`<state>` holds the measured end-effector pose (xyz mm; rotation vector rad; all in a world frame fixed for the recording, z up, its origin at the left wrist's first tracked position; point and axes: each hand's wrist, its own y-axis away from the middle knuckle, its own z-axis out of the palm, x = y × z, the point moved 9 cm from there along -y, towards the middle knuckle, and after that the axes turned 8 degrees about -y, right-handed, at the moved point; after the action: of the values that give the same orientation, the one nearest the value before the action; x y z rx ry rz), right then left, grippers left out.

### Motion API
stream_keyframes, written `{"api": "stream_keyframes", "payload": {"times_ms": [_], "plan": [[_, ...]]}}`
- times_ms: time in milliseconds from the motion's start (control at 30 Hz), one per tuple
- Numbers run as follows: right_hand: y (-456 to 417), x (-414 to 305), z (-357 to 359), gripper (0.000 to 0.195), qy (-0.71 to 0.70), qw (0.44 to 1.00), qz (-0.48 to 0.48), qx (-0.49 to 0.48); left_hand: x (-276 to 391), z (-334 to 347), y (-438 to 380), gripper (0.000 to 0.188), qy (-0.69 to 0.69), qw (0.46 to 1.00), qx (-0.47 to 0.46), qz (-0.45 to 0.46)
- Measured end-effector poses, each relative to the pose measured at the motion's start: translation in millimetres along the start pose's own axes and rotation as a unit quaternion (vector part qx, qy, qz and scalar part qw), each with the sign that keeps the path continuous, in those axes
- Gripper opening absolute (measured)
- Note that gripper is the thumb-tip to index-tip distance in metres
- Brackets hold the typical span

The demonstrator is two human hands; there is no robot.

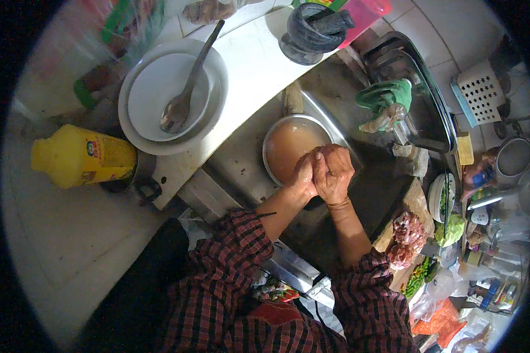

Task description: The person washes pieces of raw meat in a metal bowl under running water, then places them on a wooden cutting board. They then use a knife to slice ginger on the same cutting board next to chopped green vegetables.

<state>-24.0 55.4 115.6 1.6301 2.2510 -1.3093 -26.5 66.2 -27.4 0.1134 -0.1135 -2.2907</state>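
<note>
Over the right rim of a metal saucepan (291, 145) in the sink, my left hand (307, 170) and my right hand (334, 174) are clasped together. The fingers are folded around one another, and both hands look wet. Whether anything lies between the palms is hidden. Cloudy brownish-orange liquid fills the pan, whose worn handle (294, 100) points away from me. The stainless steel sink (243, 163) surrounds the pan, and its far right part lies in shadow.
Left on the white counter (247, 66) stand nested white bowls (128, 103) with a metal spoon (187, 99), and a stone mortar (311, 35) farther back. A yellow bottle (101, 154) is at far left. Rightward are a green cloth (391, 99), minced meat (408, 236) on a wooden board (417, 198), and green chillies (416, 278).
</note>
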Motion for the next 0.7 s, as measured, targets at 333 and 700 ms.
{"api": "stream_keyframes", "payload": {"times_ms": [333,700], "plan": [[3.1,5.0,3.3,0.008,0.024,1.0,0.018,0.0,6.4,-6.7,-2.3,0.02,-0.029,0.997,-0.059,0.045],[6.2,10.8,-3.1,0.009,-0.004,0.998,0.032,0.045,4.6,-7.1,-7.0,0.023,-0.074,0.996,-0.039,0.026]]}}
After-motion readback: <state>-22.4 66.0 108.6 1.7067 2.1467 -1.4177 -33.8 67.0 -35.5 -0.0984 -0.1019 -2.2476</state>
